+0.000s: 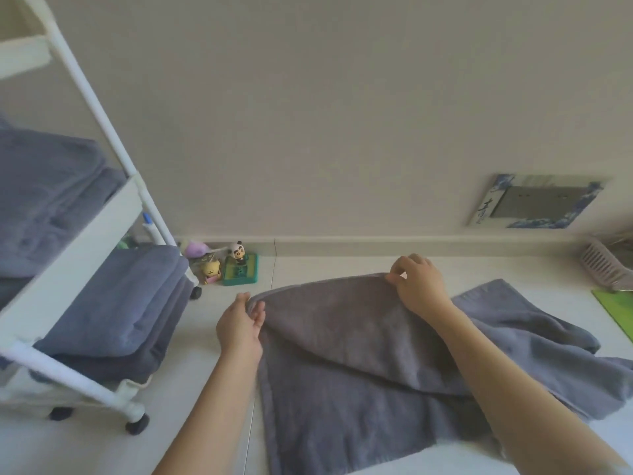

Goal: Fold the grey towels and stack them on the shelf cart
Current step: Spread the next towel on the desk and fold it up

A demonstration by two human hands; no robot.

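two hands, left hand (239, 325) pinching grey towel (342, 344) corner, right hand (416, 282) likewise

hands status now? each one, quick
Left hand: pinching the grey towel at its folded edge's left corner.
Right hand: pinching the same edge's right corner.

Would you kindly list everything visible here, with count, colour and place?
towel being folded: one, grey, floor centre
second towel: one, grey, loose on the floor, right
folded towels: stacks on two shelves, grey-blue
shelf cart: one, white, left
panda figure: one, black-white, on a green base by the wall
yellow toy: one, beside the panda
basket: one, pale, far right
left hand: grips the towel edge
right hand: pinches the towel's far edge
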